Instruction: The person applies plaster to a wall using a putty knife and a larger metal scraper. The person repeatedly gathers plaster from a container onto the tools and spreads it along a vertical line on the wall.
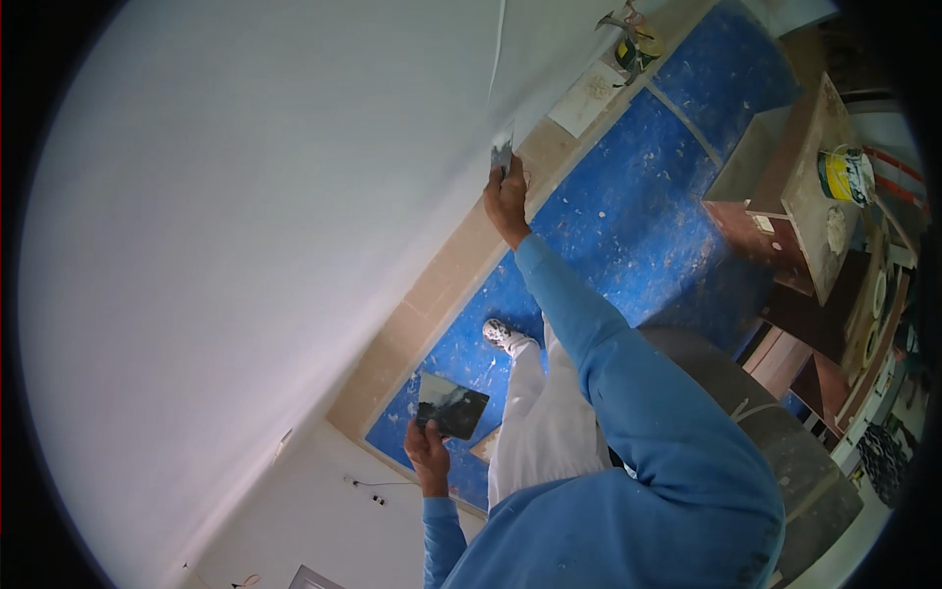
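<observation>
My right hand (506, 206) is stretched out ahead, its fingers wrapped round a putty knife (501, 155). The knife's blade is smeared with pale filler and lies at or very near the white wall (265, 187); I cannot tell whether it touches. Lower down, my left hand (428, 457) grips a flat, dark, square plate (461, 412) by its edge. Pale smears show across the plate's upper corner. It is held above the blue floor covering (628, 206), apart from the wall.
Along the wall's foot runs a tan strip (427, 285) with a pale sheet (587, 98) on it. A bucket (643, 47) with a tool stands beyond. On the right, a wooden cabinet (834, 236) bears a yellow-and-black tub (842, 177). My shoe (497, 334) is on the covering.
</observation>
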Available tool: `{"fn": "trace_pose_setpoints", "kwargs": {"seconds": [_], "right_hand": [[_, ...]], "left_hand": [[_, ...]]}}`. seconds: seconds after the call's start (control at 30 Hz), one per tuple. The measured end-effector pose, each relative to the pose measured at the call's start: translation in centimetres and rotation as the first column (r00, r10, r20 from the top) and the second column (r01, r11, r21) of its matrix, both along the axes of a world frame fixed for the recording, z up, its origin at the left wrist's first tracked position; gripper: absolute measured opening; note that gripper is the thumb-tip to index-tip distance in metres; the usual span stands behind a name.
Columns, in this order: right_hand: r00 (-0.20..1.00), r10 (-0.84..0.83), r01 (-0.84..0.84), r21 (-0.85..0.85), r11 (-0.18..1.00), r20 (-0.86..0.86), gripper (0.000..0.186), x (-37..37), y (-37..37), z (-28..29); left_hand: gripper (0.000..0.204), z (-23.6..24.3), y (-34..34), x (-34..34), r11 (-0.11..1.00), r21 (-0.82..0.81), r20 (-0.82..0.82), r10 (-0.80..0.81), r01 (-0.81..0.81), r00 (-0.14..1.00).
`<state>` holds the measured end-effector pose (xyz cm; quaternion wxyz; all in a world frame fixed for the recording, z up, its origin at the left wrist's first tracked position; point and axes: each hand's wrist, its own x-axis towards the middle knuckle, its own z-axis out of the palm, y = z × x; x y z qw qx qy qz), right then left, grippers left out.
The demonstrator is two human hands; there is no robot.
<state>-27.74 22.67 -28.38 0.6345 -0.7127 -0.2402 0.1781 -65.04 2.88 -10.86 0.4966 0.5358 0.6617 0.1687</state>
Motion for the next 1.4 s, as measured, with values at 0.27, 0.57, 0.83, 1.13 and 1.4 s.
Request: {"fn": "trace_pose_setpoints", "kwargs": {"seconds": [0.27,0.57,0.83,1.13,1.4], "right_hand": [[0.972,0.128,-0.119,-0.054,0.991,0.197,0.048,-6.6,2.8,0.4],[0.764,0.076,-0.082,0.021,0.996,-0.641,0.009,2.2,-0.3,-5.8],[0.405,0.055,0.153,0.127,0.980,-0.913,0.023,8.0,3.6,-6.4],[0.578,0.069,0.206,0.228,0.952,-0.813,0.023,8.2,4.1,0.4],[0.676,0.136,0.140,0.307,0.941,-0.724,0.026,9.2,3.4,8.4]], "left_hand": [[0.021,0.3,0.1,0.5,0.997,0.076,-0.142,0.041,-0.030,0.989],[0.017,0.4,1.0,1.8,0.999,0.040,-0.055,-0.011,0.013,0.998],[0.015,-0.3,-0.1,1.5,0.999,0.029,-0.053,0.040,-0.039,0.998],[0.013,0.0,0.3,2.1,0.994,0.110,-0.039,-0.020,0.024,0.999],[0.013,0.1,0.4,1.3,0.989,0.146,0.057,0.008,-0.017,0.998]]}}
